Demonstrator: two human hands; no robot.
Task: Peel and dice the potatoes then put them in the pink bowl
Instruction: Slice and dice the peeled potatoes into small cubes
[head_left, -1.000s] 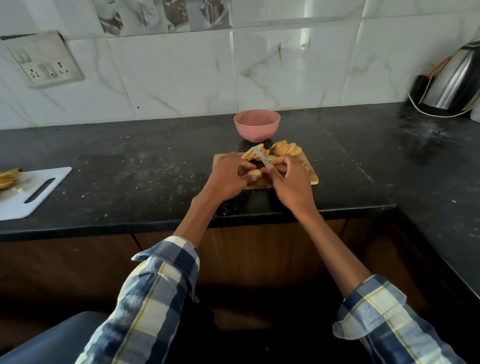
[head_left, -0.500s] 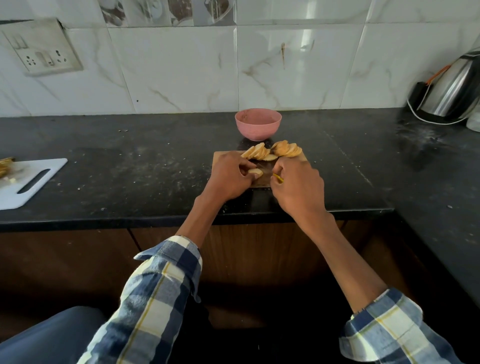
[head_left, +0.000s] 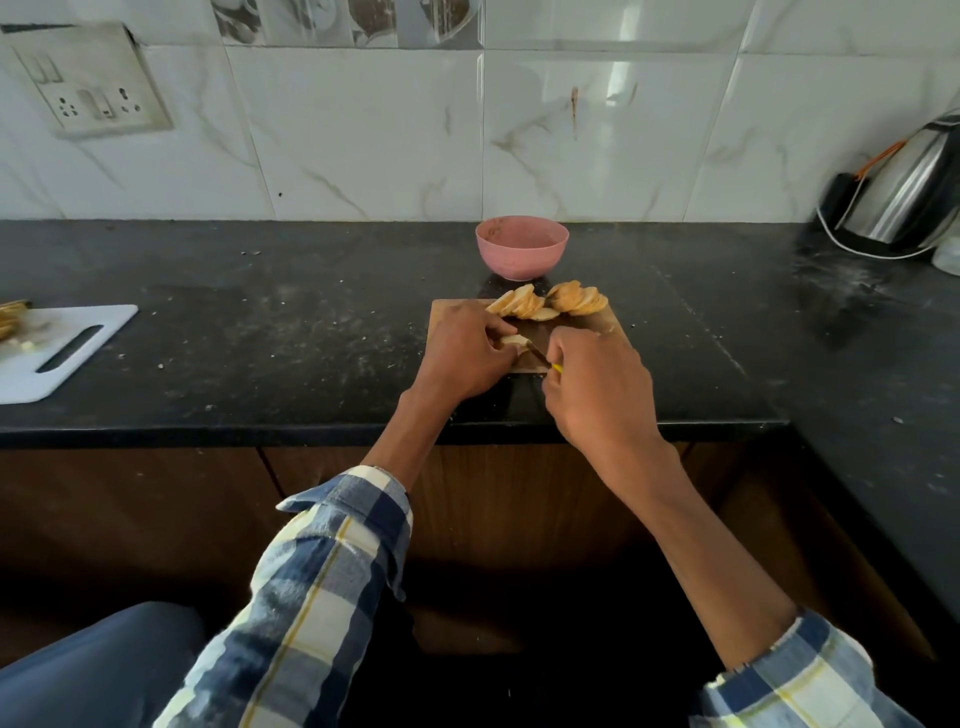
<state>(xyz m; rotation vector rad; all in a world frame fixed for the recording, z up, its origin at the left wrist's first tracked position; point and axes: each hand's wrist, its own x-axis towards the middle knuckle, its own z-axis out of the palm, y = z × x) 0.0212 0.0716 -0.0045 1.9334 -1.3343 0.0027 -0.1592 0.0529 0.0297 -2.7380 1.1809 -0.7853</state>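
A small wooden cutting board (head_left: 605, 325) lies on the black counter, just in front of the pink bowl (head_left: 521, 247), which looks empty. Two fanned piles of pale potato slices (head_left: 550, 304) rest on the board's far edge. My left hand (head_left: 465, 353) pins a potato slice (head_left: 514, 340) flat on the board with its fingertips. My right hand (head_left: 597, 395) grips a small knife (head_left: 540, 358) with a yellow handle; its blade points up-left and meets the held slice. Most of the handle is hidden in my fist.
A white cutting board (head_left: 62, 348) with scraps lies at the far left of the counter. A steel kettle (head_left: 904, 197) with a white cord stands at the back right. The counter's front edge (head_left: 311, 428) runs below my wrists; the counter turns a corner on the right.
My right hand has drawn back toward me, and the knife blade, raised over the slice a second ago, now lies low against it. My left hand stays on the slice.
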